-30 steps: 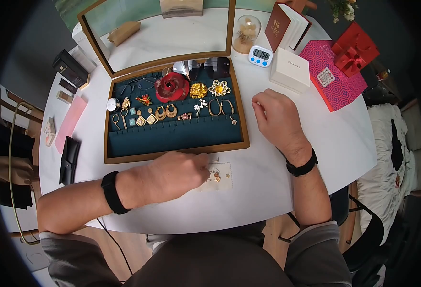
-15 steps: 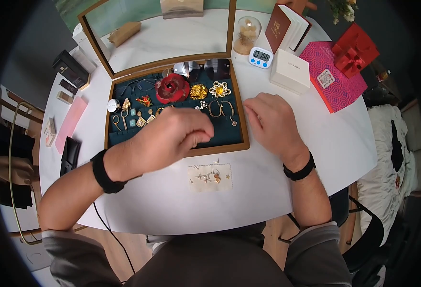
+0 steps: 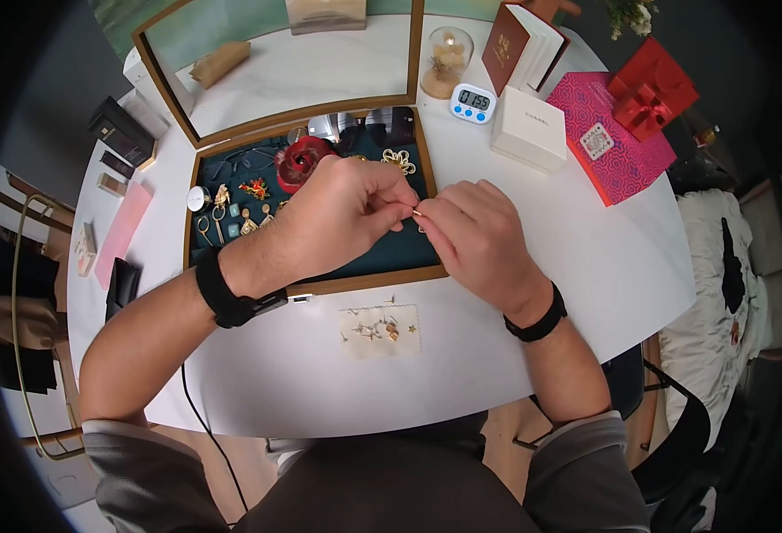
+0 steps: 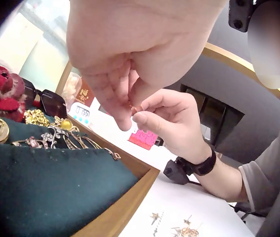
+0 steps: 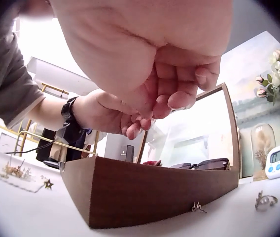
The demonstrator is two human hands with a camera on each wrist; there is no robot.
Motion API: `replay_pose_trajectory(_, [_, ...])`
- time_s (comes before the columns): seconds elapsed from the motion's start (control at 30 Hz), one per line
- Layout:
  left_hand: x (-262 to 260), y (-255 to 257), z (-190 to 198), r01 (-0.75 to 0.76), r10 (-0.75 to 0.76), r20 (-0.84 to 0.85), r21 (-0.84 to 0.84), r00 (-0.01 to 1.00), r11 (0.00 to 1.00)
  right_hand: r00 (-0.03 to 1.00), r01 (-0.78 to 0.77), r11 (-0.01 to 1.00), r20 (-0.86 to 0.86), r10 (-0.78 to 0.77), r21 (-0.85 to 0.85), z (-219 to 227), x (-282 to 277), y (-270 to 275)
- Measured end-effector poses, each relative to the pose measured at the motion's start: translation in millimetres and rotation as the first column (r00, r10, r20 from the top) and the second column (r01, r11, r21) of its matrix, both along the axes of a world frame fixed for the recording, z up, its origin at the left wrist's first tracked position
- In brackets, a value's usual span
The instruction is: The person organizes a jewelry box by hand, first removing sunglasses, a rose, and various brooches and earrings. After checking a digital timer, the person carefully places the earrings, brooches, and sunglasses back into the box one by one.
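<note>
My left hand and right hand meet fingertip to fingertip over the right part of a wooden jewelry box. Between them, thumb and forefinger of each hand pinch a tiny gold-coloured piece, mostly hidden by the fingers. The left wrist view also shows both sets of fingertips closing on it. Nearer my body, a cream card carries several small stud earrings. Earrings, a red flower and sunglasses lie in the box's dark green lining.
The box's glass lid stands up at the back. Behind the right hand are a white box, a timer and a pink package. In the right wrist view, a pearl piece lies on the table by the box.
My left hand has risen from the cream card and travelled up and right over the box. The right hand has shifted left to meet it, and their fingertips now come together.
</note>
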State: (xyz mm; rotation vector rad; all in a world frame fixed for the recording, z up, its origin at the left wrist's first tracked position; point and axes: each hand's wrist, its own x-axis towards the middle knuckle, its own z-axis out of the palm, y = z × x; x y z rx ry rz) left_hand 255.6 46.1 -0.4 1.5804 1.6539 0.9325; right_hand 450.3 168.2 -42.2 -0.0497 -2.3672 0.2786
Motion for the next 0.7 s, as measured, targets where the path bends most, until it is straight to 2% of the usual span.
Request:
replay_pose_trajectory(0.17, [0,1,-7,-0.005,0.005,-0.001,-0.006,1.000,1.000,1.000,0.020,1.000,-0.015,-0.020,-0.005,-1,-1,3])
replay_pose_trajectory(0.37, [-2,-3,-7,0.006,-0.005,-0.072,0.017,0.997,1.000,0.996,-0.045,0.992,0.066,0.053,-0.118,2,-3,5])
replay_pose_trajectory(0.43, [-4,-3,-7,0.013,-0.009,-0.080,0.047,0.997,0.999,0.985,-0.027,0.960,0.154,0.073,-0.279,9,-3,6])
replay_pose_trajectory(0.47, [-5,-3,-8,0.018,-0.016,-0.069,0.035,0.998,0.999,0.985,-0.030,0.960,0.155,0.076,-0.279,12,-4,6])
replay_pose_trajectory(0.53, [-5,-3,-10,0.021,-0.020,-0.055,0.022,0.998,1.000,0.960,0.001,0.883,0.247,0.130,-0.469,19,-7,8])
replay_pose_trajectory(0.57, [-4,-3,-11,0.018,-0.018,-0.043,0.012,0.999,1.000,0.960,-0.001,0.883,0.248,0.133,-0.469,25,-9,9])
replay_pose_trajectory(0.63, [-4,-4,-11,0.009,-0.008,-0.033,0.004,0.999,1.000,0.896,0.064,0.856,0.407,0.176,-0.513,34,-16,15])
replay_pose_trajectory(0.7, [-2,-7,-12,0.004,-0.010,-0.095,-0.060,0.995,0.998,0.875,0.048,0.864,0.439,0.206,-0.501,33,-22,22])
